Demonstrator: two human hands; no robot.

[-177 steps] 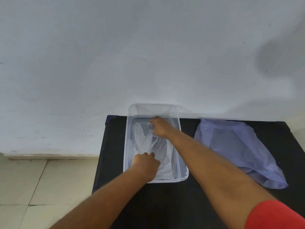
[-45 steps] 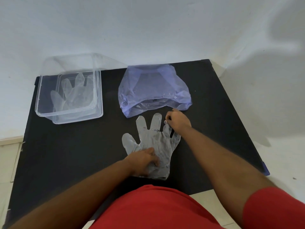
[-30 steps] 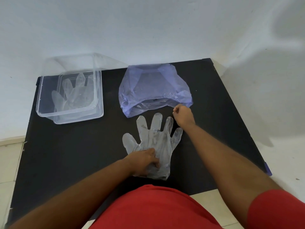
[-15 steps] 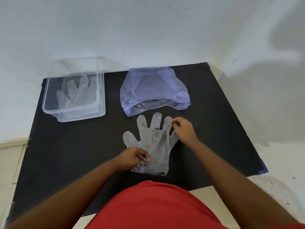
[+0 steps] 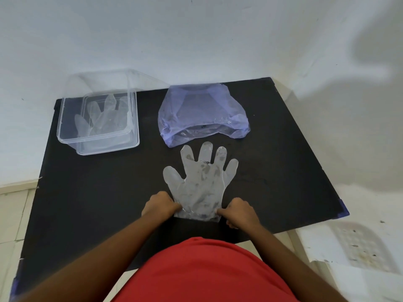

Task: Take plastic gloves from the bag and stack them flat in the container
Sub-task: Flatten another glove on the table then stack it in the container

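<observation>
On the black rectangular tabletop [image 5: 87,192], just in front of the person's red-shirted torso, a clear thin plastic glove [image 5: 201,184] lay flat with its five fingers spread and pointing away toward the wall; the left hand [image 5: 160,207] pinched the left corner of the glove's open cuff, and the right hand [image 5: 239,212] pinched the right corner, both closed on the film; half a second earlier the right hand had been up at the glove's fingertips and the left had rested on the palm area, so both had now dropped back to the cuff edge, and the smoothing of the fingers looked finished; beyond the glove, almost touching its fingertips, sat a crumpled translucent purple plastic bag [image 5: 202,110] with its mouth facing the person, something clear and shiny visible inside, probably more gloves; well to the left, at the far corner of the table, stood a clear rectangular plastic container [image 5: 133,118] holding at least one flattened glove already, its fingers aimed at the wall; the two-corner grip suggested the person was ready to lift the flattened glove and carry it leftward to the container; the film looked light and clingy, so it could easily fold or drag on the way.
</observation>
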